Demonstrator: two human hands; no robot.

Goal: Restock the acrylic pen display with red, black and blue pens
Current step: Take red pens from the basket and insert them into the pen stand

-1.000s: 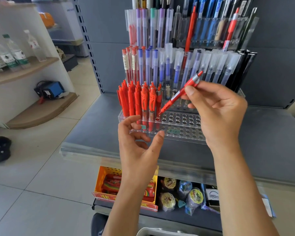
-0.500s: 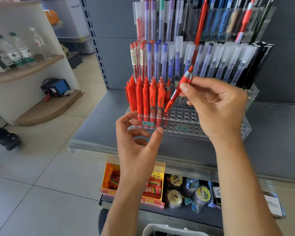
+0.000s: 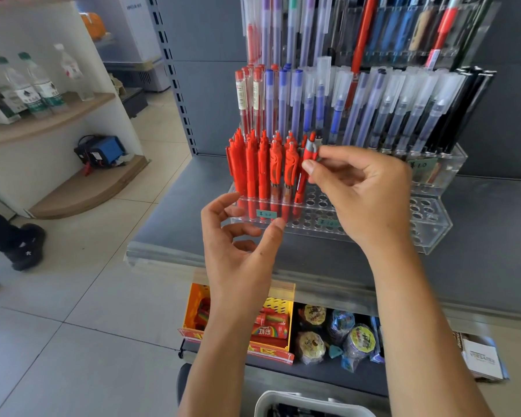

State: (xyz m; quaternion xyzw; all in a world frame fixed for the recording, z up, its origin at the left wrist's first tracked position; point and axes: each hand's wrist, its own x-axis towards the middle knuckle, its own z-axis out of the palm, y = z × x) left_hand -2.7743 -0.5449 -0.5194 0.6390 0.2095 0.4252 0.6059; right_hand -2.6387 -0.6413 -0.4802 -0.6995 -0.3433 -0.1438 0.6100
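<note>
A clear acrylic display point(image 3: 433, 236) with stepped rows of round holes stands at centre frame. Its front row holds a block of upright red pens point(image 3: 262, 167) at the left end; the holes to their right are bare. One more red pen point(image 3: 306, 170) stands nearly upright just right of that block, tip at a front-row hole. Blue pens point(image 3: 286, 97) and black pens point(image 3: 469, 106) fill the tiers behind.

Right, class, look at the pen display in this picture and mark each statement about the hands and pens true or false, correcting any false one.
1. The right hand pinches a red pen. True.
2. The left hand holds a blue pen. False: it holds nothing.
3. The held pen stands beside the red pens in the acrylic display's front row. True.
4. Every front-row hole is filled. False: many to the right are empty.
</note>
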